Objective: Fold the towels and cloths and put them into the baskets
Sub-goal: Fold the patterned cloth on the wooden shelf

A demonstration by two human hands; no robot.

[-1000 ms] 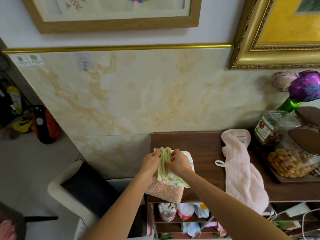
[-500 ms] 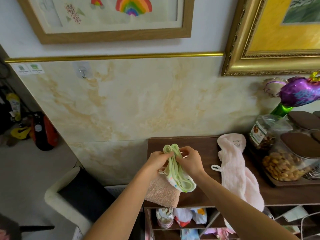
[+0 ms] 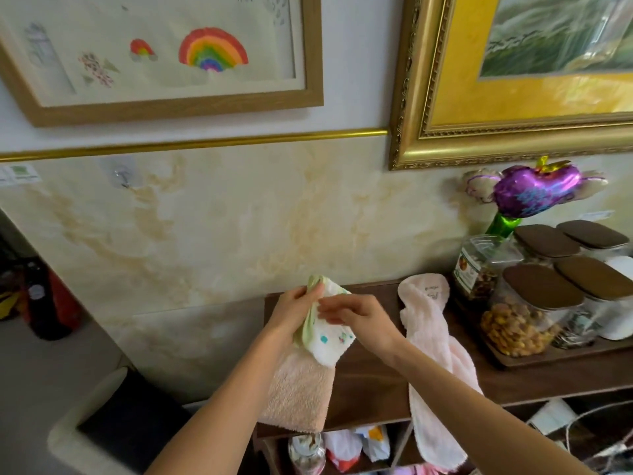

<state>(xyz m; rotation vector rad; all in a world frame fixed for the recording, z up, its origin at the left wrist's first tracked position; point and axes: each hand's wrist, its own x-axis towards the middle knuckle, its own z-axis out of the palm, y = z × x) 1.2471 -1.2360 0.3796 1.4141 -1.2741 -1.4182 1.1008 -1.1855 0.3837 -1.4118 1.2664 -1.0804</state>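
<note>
A small white cloth with green edging and coloured prints [image 3: 329, 339] is held above the left end of the dark wooden shelf top [image 3: 373, 382]. My left hand [image 3: 295, 311] grips its upper left corner. My right hand [image 3: 356, 315] rests on its top from the right, fingers pinching the fabric. Under the cloth lies a folded peach terry towel [image 3: 298, 392], overhanging the shelf's front edge. A long pale pink towel [image 3: 432, 344] stretches across the shelf to the right and hangs over the front.
Jars with brown lids [image 3: 537, 310] on a wooden tray fill the shelf's right end, with a purple foil balloon [image 3: 534, 190] above. A white bin with a dark inside [image 3: 113, 423] stands at lower left. Packets sit on the shelf below [image 3: 342, 447].
Both hands lifted the small cloth off the peach towel and turned it, so its white printed face now shows instead of the green folded edges. The camera has tilted upward.
</note>
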